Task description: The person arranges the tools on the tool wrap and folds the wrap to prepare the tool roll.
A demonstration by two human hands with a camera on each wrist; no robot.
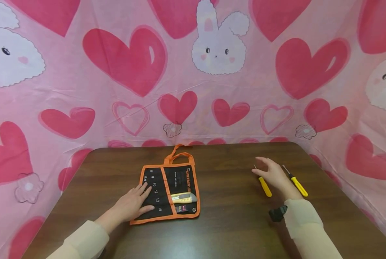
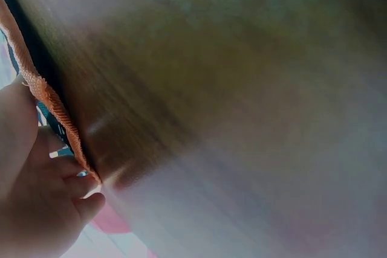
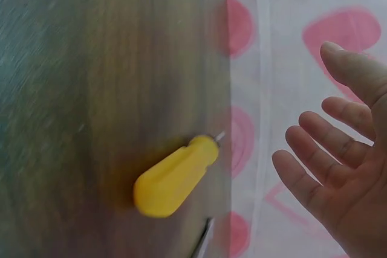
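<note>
A black tool pouch with orange trim [image 1: 157,180] lies unrolled on the table, numbers printed down its left part. My left hand [image 1: 128,205] rests on its left side with fingers spread; in the left wrist view this hand [image 2: 42,191] is at the orange edge [image 2: 51,101]. A yellow utility knife [image 1: 182,198] and a small dark packet [image 1: 184,208] sit in the pouch's right pockets. Over a yellow-handled screwdriver [image 1: 265,186] hovers my right hand [image 1: 274,176], its fingers [image 3: 326,149] apart and holding nothing. Another yellow screwdriver [image 1: 296,182] lies to its right.
Dark wood tabletop [image 1: 225,230] spreads under everything, ending at a back edge. Behind it hangs a pink cloth [image 1: 257,82] printed with hearts and rabbits. Orange straps [image 1: 179,156] trail from the pouch's top. A black device [image 1: 278,214] is worn at my right wrist.
</note>
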